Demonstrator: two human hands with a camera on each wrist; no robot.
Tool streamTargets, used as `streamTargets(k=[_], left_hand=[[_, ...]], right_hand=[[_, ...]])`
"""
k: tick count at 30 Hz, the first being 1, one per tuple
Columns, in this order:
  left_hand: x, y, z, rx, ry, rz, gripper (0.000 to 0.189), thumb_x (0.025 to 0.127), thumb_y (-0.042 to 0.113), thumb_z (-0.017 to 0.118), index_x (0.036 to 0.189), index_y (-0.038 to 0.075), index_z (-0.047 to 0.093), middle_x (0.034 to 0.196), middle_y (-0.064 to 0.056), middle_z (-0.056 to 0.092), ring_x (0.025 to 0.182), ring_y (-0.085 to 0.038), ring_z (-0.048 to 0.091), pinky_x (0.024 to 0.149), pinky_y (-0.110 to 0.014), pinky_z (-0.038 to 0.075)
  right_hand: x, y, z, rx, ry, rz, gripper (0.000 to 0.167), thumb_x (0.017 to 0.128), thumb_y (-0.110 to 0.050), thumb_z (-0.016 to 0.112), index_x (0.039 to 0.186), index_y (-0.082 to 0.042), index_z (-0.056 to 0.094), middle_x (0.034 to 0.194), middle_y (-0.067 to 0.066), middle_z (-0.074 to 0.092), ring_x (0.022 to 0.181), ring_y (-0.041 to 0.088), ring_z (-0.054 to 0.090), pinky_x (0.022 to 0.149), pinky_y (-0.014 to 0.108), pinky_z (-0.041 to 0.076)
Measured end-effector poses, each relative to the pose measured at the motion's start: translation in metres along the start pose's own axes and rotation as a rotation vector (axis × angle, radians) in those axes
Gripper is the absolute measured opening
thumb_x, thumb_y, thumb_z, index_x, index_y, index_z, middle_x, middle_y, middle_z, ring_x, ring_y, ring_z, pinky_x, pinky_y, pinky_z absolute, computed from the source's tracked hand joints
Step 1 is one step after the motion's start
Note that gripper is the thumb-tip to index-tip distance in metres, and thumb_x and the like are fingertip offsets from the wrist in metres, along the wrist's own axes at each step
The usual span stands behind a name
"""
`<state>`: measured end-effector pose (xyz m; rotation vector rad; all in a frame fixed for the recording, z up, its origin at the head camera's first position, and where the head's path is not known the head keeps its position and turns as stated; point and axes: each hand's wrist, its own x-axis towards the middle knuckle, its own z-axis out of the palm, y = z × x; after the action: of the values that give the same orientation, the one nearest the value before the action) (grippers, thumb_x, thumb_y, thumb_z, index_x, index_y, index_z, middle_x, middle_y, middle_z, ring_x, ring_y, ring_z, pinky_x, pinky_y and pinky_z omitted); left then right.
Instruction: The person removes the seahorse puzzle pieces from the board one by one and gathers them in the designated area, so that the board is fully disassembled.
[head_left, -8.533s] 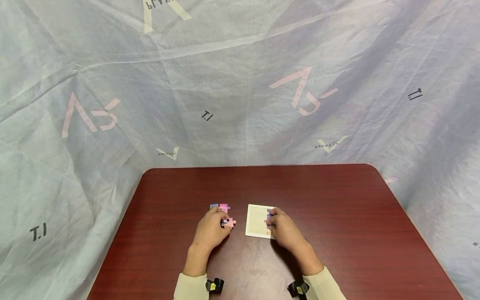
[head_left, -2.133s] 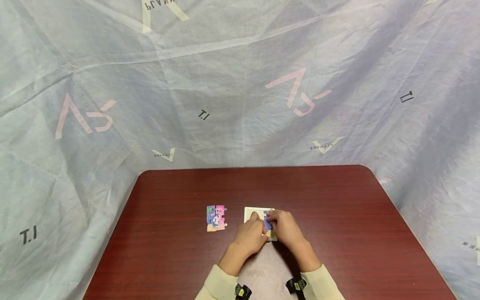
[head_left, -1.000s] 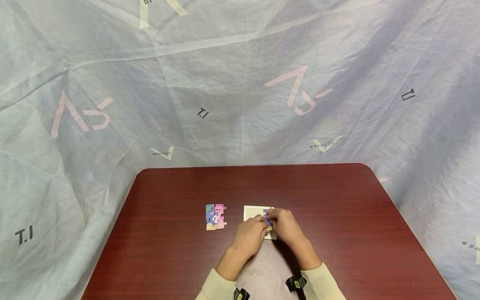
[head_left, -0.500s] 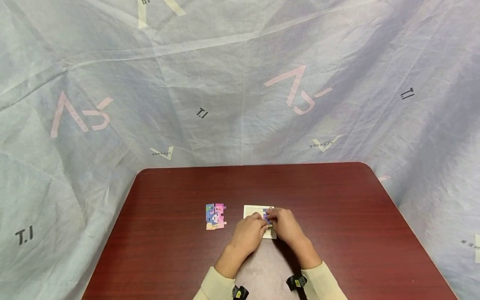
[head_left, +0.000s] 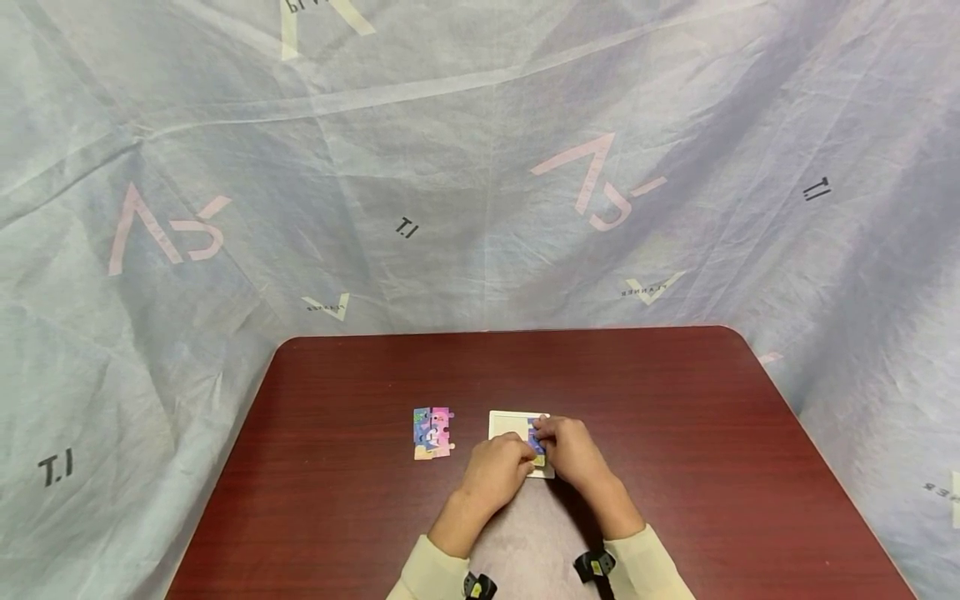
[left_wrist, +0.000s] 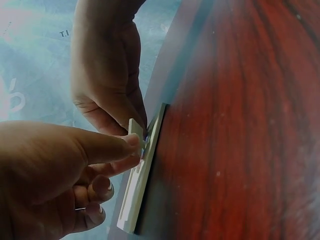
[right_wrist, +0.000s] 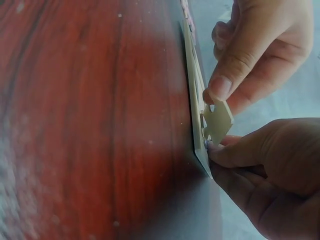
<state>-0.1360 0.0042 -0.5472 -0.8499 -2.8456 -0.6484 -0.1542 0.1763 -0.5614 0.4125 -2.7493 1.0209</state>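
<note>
My left hand point(head_left: 495, 467) pinches a jigsaw puzzle piece point(right_wrist: 218, 122) between thumb and forefinger. The piece is tilted up over a shallow cream puzzle tray point(head_left: 510, 427), its pale underside facing the right wrist camera. My right hand point(head_left: 573, 450) is at the tray's right side, curled, thumb and forefinger on a blue-purple puzzle piece point(head_left: 532, 423) there. In the left wrist view, the left hand point(left_wrist: 45, 175) and right hand point(left_wrist: 107, 65) meet above the tray point(left_wrist: 142, 185). Fingers hide much of the pieces' printed faces.
Several pink and blue puzzle pieces point(head_left: 432, 433) lie grouped on the dark red table point(head_left: 337, 483), left of the tray. A grey printed cloth point(head_left: 480, 208) hangs behind the table's far edge.
Earlier, the left hand was over the loose pieces at left; it has since come right to the tray. Over the last second its pinched piece has shifted tilt slightly. The right hand stays put.
</note>
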Motion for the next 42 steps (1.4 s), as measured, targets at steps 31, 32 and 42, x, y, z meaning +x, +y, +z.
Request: streamTargets(k=[31,32,42], left_hand=[[-0.009,-0.004,0.0,-0.005,0.023,-0.004,0.009,0.084,0.022,0.087,0.092,0.023,0.086,0.089,0.009,0.075,0.082,-0.009,0.072,0.07,-0.028,0.057],[-0.009,-0.004,0.0,-0.005,0.021,-0.007,0.009,0.084,0.021,0.087,0.092,0.023,0.086,0.089,0.009,0.075,0.082,-0.009,0.072,0.07,-0.028,0.056],[-0.011,-0.006,-0.005,-0.022,0.001,-0.033,0.01,0.084,0.021,0.087,0.094,0.022,0.086,0.09,0.008,0.075,0.083,-0.011,0.073,0.07,-0.029,0.057]], right_hand=[[0.001,-0.007,0.002,-0.111,0.007,0.02,0.016,0.078,0.011,0.08,0.083,-0.005,0.078,0.095,0.008,0.079,0.088,0.024,0.076,0.077,0.043,0.062],[0.002,-0.008,0.001,-0.121,0.004,0.021,0.018,0.078,0.011,0.08,0.084,-0.005,0.077,0.093,0.007,0.078,0.085,0.023,0.075,0.075,0.043,0.061],[0.004,-0.013,-0.001,-0.19,-0.026,0.036,0.021,0.075,0.01,0.083,0.087,-0.007,0.079,0.094,0.006,0.079,0.087,0.027,0.076,0.077,0.046,0.061]])
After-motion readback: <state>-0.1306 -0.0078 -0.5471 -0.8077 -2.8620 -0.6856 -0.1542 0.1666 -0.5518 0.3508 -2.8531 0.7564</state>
